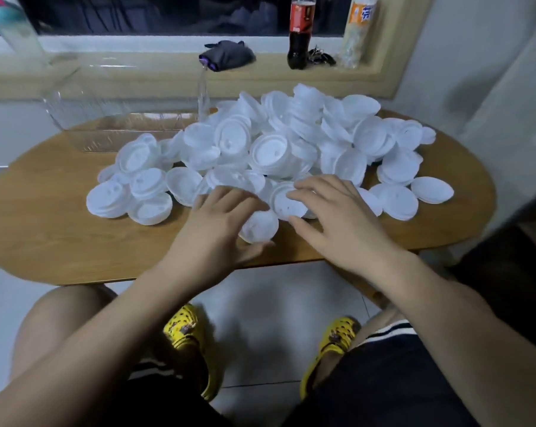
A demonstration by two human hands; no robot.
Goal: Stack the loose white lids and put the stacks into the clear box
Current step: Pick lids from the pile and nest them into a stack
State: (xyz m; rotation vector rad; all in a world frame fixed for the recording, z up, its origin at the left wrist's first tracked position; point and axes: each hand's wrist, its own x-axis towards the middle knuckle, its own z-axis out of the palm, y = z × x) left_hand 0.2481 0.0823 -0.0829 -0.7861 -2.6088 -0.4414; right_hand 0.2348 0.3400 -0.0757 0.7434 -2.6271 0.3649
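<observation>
- A person seated at the 6 o'clock edge of a rounded wooden desk (60, 229) works at a heap of white lids (291, 140) that spreads from 9 o'clock through the centre to 3 o'clock.
- The left hand (223, 220) grips one lid (259, 231) at the heap's near edge, fingers curled over its top and thumb beneath. The right hand (337, 217) lies open, its fingers spread and fairly straight on a second lid (283, 203) just beside the first.
- The clear box (131, 138) stands at 10 o'clock on the desk, right beside the heap's far-left edge. No lids show inside it.
- By the look of it, the job is barely begun. Nearly every lid lies loose, and a few toward 12 o'clock seem nested, though blur makes that uncertain.
- The heap itself lies between the hands and the box, so a finished stack would likely have to be lifted over loose lids. Lids at 3 o'clock sit near the desk's rim and could slide off.
- On the windowsill (137, 75) beyond 12 o'clock stand a cola bottle (297, 35) and an orange drink bottle (357, 29), with a dark bundle (226, 55) nearby, all well apart from the work.
</observation>
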